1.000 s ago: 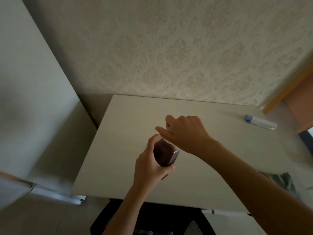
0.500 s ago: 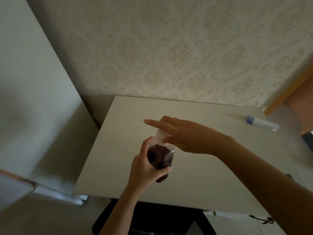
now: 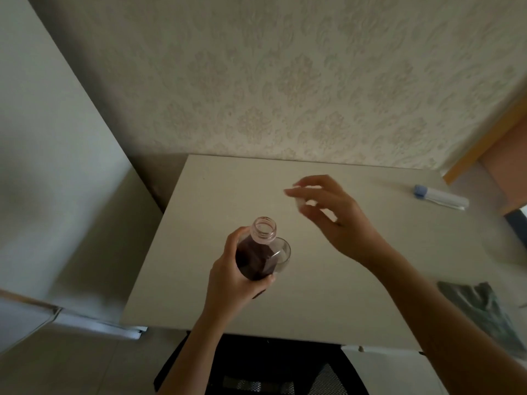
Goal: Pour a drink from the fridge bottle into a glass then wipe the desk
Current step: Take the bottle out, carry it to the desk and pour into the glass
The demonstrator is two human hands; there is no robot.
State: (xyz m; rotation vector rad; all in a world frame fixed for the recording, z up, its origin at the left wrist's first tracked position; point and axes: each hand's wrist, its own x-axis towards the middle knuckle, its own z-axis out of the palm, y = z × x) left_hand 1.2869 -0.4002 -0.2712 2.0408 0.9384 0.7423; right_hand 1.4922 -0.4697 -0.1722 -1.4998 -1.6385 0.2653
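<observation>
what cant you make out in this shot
Head view only:
- glass: mostly hidden behind the bottle; whether it holds any drink is unclear.
- cap: motion-blurred in the right hand, so the grip is uncertain.
- grey cloth: blurred, cut by the right edge.

Dark purplish-red drink in a clear bottle (image 3: 255, 259) with a pale pinkish neck. Clear glass (image 3: 282, 253) behind. Off-white desk (image 3: 216, 195). Cream wallpaper (image 3: 285, 81) with a raised damask pattern. White tube (image 3: 440, 197) with a blue cap. Grey-green cloth (image 3: 482, 312), perhaps mottled, blurred. White fridge (image 3: 42, 166). Black mesh chair (image 3: 256, 374).
</observation>
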